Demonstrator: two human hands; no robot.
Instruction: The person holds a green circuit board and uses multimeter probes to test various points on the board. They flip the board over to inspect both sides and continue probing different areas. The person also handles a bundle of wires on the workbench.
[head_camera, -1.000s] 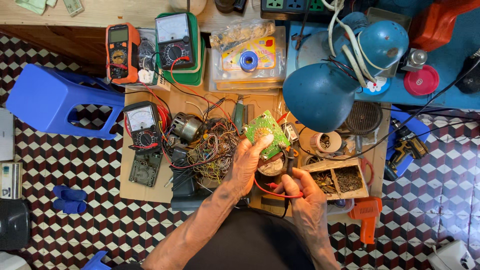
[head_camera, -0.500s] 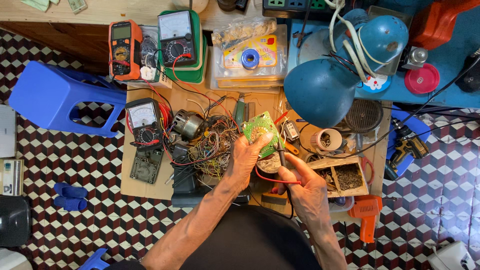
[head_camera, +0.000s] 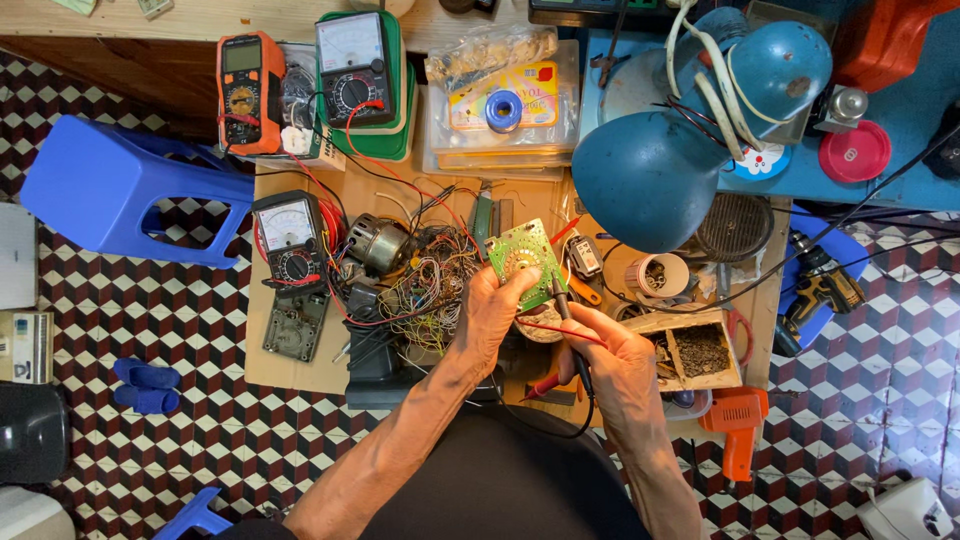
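Note:
My left hand (head_camera: 492, 312) grips a small green circuit board (head_camera: 525, 258) by its lower left edge, holding it up over a low wooden work board (head_camera: 300, 350). My right hand (head_camera: 615, 362) holds a black and a red meter probe (head_camera: 562, 305), their tips touching the circuit board's right edge. Red and black leads run from the probes across my lap. A tangle of coloured wires (head_camera: 425, 290) and a small motor (head_camera: 378, 243) lie just left of my left hand.
Three multimeters sit to the left and back: an analog one (head_camera: 288, 236), an orange one (head_camera: 243, 92), a green-cased one (head_camera: 355, 68). A blue desk lamp (head_camera: 660, 170) hangs over the right. A blue plastic stool (head_camera: 110, 185), an orange tool (head_camera: 738, 425), a cordless drill (head_camera: 815, 290) surround the board.
The view has risen slightly. My right hand has lifted from the red lead to bring both probes up against the circuit board. My left hand has kept hold of the circuit board.

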